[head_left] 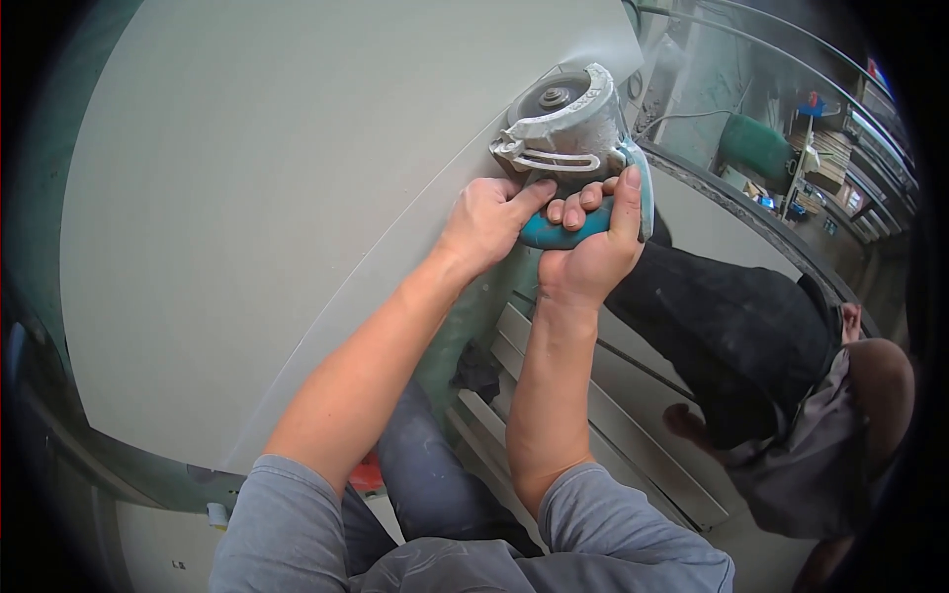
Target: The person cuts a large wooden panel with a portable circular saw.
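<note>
Power saw (585, 130): at pale panel (247, 198)'s right edge | right hand (596, 237): wrapped round teal handle (552, 233) | left hand (481, 223): curled against saw (whether pinching, cannot tell) | risk: left hand slipping could let saw twist, gouging panel

Saw (583, 128) at edge of board (237, 198), co-worker (732, 316) farther right.

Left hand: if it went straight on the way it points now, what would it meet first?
Most likely the slotted metal bracket of the handheld circular saw; the left hand looks close to or against the tool, though depth is unclear.
</note>
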### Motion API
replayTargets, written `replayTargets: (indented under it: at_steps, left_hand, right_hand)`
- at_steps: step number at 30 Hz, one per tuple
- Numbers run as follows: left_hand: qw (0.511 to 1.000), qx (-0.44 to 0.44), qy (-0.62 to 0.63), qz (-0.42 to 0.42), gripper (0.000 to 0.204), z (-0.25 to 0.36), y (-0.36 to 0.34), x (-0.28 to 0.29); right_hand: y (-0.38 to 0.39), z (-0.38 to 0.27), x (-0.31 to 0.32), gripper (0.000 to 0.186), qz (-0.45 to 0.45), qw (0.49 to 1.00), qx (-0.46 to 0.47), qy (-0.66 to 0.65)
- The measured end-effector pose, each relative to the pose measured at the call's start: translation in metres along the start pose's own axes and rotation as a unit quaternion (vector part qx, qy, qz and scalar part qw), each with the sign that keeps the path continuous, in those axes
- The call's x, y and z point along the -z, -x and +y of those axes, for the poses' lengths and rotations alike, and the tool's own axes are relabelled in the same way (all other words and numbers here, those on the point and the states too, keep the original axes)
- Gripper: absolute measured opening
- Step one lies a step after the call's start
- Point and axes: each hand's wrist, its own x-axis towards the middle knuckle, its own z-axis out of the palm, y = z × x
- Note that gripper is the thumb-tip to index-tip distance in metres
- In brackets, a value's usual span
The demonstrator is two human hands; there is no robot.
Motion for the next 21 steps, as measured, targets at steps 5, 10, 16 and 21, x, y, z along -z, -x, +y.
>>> replayTargets:
  at_steps: [5, 10, 16, 21]
  left_hand:
    - [1.0, 0.009, 0.003, -0.008, 0.046, 0.01, 0.002, 0.001]
    - [1.0, -0.003, 0.008, -0.01, 0.046, 0.02, 0.012, -0.002]
    - [1.0, 0.006, 0.006, -0.009, 0.045, 0.032, 0.031, 0.0]
    - [1.0, 0.007, 0.007, -0.007, 0.045, 0.03, 0.035, 0.009]
  right_hand:
    - [-0.002, -0.004, -0.003, 0.026, -0.003, 1.0, -0.004, -0.004]
    - [0.005, -0.02, -0.011, 0.025, -0.006, 1.0, -0.004, -0.012]
    - [0.021, -0.033, -0.019, 0.025, 0.001, 1.0, -0.009, -0.009]
    - [0.028, -0.028, -0.023, 0.025, 0.004, 1.0, -0.012, -0.003]
